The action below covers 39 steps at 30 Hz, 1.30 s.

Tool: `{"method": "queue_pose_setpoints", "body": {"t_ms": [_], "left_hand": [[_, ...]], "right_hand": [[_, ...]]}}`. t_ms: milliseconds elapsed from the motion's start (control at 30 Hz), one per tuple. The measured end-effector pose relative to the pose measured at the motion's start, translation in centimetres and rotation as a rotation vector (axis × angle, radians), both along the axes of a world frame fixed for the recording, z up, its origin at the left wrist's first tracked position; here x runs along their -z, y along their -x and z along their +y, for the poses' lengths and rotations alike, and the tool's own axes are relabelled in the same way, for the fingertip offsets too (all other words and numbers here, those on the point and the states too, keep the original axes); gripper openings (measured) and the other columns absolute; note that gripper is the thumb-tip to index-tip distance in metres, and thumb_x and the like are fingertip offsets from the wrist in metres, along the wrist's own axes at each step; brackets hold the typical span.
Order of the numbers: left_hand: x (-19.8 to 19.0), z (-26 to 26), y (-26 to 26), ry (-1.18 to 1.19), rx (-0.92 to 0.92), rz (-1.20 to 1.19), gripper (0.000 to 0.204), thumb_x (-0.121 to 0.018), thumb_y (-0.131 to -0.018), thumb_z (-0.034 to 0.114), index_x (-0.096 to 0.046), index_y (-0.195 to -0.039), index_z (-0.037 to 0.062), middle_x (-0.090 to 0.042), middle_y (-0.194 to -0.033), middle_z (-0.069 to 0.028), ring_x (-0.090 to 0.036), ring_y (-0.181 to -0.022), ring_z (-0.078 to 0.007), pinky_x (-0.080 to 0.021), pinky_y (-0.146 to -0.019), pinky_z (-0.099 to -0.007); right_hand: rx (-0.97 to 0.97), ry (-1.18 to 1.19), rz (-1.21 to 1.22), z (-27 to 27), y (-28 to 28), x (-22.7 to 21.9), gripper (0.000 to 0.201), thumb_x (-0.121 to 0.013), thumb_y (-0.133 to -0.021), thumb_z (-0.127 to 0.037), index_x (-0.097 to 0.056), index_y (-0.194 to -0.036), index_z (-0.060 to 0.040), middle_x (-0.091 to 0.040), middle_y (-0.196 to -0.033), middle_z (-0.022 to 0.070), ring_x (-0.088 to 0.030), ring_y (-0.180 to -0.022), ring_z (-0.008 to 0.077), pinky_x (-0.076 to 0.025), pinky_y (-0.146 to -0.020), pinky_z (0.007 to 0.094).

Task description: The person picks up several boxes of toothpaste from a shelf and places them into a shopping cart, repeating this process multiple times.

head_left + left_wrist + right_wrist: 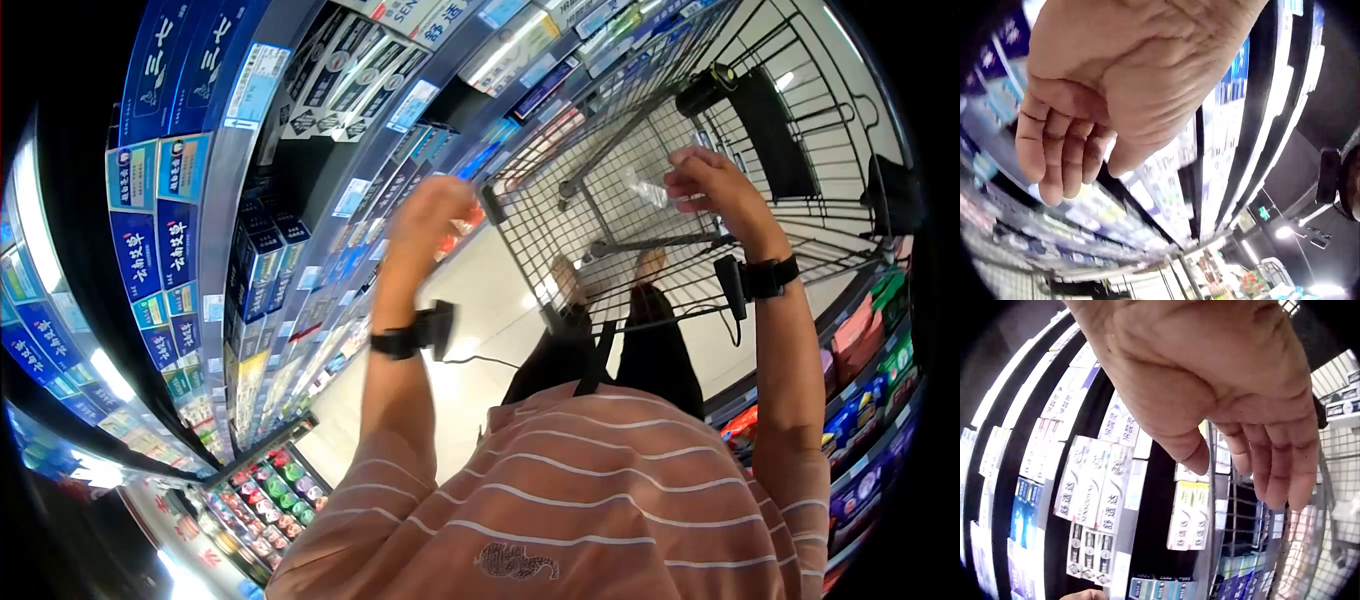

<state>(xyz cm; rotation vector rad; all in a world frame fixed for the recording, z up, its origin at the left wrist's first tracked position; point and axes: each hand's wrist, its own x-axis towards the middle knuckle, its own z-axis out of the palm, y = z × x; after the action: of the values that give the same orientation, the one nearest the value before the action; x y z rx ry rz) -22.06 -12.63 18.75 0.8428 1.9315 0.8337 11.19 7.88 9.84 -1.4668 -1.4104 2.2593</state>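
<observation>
My left hand (430,220), blurred in the head view, hovers beside the shelf of boxed goods. In the left wrist view the same hand (1116,87) shows its palm, with fingers loosely bent and nothing held. Over the wire shopping cart (540,235) is my right hand (725,195), its fingers relaxed. The right wrist view shows that hand (1216,394) with fingers hanging down and nothing in its grasp. A small clear, shiny item (648,188) appears next to the right fingertips in the head view.
Rows of toothpaste boxes (1094,481) fill the shelves on the left. Dark-and-white boxes (1344,406) lie inside the cart. A black item (705,90) is at the cart's far side. Colourful packages (855,415) line the right-hand shelves, and a produce-like display (270,500) stands lower left.
</observation>
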Motion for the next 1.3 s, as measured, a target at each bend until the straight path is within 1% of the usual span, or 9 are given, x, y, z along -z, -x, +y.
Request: {"method": "queue_pose_setpoints", "body": {"t_ms": [100,167,233,300,367,567,900,1133,1300], "left_hand": [[-2.6,-3.2,9.6,-0.216,-0.289,0.303,0.026,-0.054,-0.098,0.027,-0.065,-0.108,0.0053,-0.069,-0.096,-0.0061,-0.067,-0.091,-0.0130,-0.053,-0.069,-0.0258],[-3.0,-3.2,16.3,-0.286,-0.387,0.449,0.033,-0.055,-0.095,0.024,-0.062,-0.119,0.0019,-0.068,-0.110,-0.0124,-0.065,-0.101,-0.0198,-0.054,-0.080,-0.0317],[0.3,-2.2,24.6,-0.319,-0.255,0.881,0.034,-0.058,-0.093,0.021,-0.061,-0.118,-0.0013,-0.068,-0.108,-0.0170,-0.066,-0.097,-0.0309,-0.055,-0.079,-0.0367],[2.7,0.0,31.0,-0.168,-0.179,1.146,0.037,-0.058,-0.091,0.019,-0.060,-0.121,-0.0020,-0.067,-0.112,-0.0207,-0.065,-0.099,-0.0390,-0.054,-0.083,-0.0409],[4.1,2.2,34.4,0.194,-0.159,1.227,0.043,-0.058,-0.089,0.019,-0.058,-0.127,-0.0003,-0.064,-0.122,-0.0234,-0.061,-0.108,-0.0440,-0.051,-0.091,-0.0442],[2.3,3.9,37.6,0.483,0.059,1.357,0.047,-0.058,-0.089,0.025,-0.056,-0.130,0.0015,-0.062,-0.126,-0.0223,-0.060,-0.112,-0.0417,-0.050,-0.092,-0.0439],[0.8,5.1,39.0,0.567,0.226,1.404,0.054,-0.059,-0.089,0.034,-0.053,-0.135,0.0044,-0.058,-0.132,-0.0203,-0.057,-0.118,-0.0378,-0.048,-0.096,-0.0432],[0.5,4.2,38.1,0.588,0.325,1.400,0.060,-0.059,-0.090,0.041,-0.051,-0.138,0.0064,-0.056,-0.136,-0.0190,-0.055,-0.122,-0.0351,-0.047,-0.098,-0.0428],[-0.1,3.7,37.0,0.582,0.530,1.346,0.064,-0.059,-0.090,0.046,-0.049,-0.141,0.0079,-0.054,-0.140,-0.0180,-0.054,-0.125,-0.0332,-0.046,-0.099,-0.0425]], "right_hand": [[0.023,-0.013,0.050,-3.2,2.7,-0.6,0.048,-0.061,-0.093,-0.044,-0.059,-0.118,-0.0037,-0.067,-0.102,0.0092,-0.065,-0.094,0.0181,-0.054,-0.081,0.0333],[-0.021,-0.080,0.089,-4.9,4.4,-1.9,0.044,-0.060,-0.093,-0.044,-0.061,-0.113,-0.0047,-0.067,-0.101,0.0080,-0.065,-0.093,0.0176,-0.054,-0.081,0.0331],[-0.079,-0.070,0.128,-5.9,6.0,-1.8,0.044,-0.060,-0.093,-0.044,-0.062,-0.116,-0.0061,-0.067,-0.104,0.0095,-0.065,-0.096,0.0180,-0.054,-0.085,0.0340],[-0.071,-0.047,0.164,-7.3,7.6,-1.5,0.043,-0.060,-0.093,-0.043,-0.062,-0.115,-0.0063,-0.067,-0.104,0.0091,-0.064,-0.096,0.0180,-0.053,-0.084,0.0334],[-0.064,-0.007,0.211,-8.8,8.8,-0.2,0.043,-0.060,-0.092,-0.043,-0.062,-0.114,-0.0063,-0.067,-0.103,0.0090,-0.064,-0.095,0.0179,-0.053,-0.084,0.0330],[0.019,0.145,0.298,-12.0,9.7,1.5,0.037,-0.060,-0.093,-0.039,-0.062,-0.111,-0.0062,-0.064,-0.097,0.0050,-0.062,-0.089,0.0148,-0.053,-0.079,0.0301],[0.060,0.270,0.296,-13.5,10.0,2.5,0.023,-0.057,-0.094,-0.028,-0.061,-0.104,-0.0074,-0.064,-0.097,0.0035,-0.062,-0.089,0.0135,-0.053,-0.080,0.0294],[0.028,0.306,0.342,-14.0,10.1,3.6,0.031,-0.059,-0.097,-0.031,-0.059,-0.114,-0.0042,-0.065,-0.100,0.0061,-0.064,-0.087,0.0147,-0.054,-0.079,0.0298],[0.011,0.292,0.330,-13.9,9.6,2.7,0.033,-0.059,-0.096,-0.030,-0.058,-0.115,-0.0034,-0.065,-0.101,0.0070,-0.064,-0.086,0.0157,-0.055,-0.078,0.0308]]}}
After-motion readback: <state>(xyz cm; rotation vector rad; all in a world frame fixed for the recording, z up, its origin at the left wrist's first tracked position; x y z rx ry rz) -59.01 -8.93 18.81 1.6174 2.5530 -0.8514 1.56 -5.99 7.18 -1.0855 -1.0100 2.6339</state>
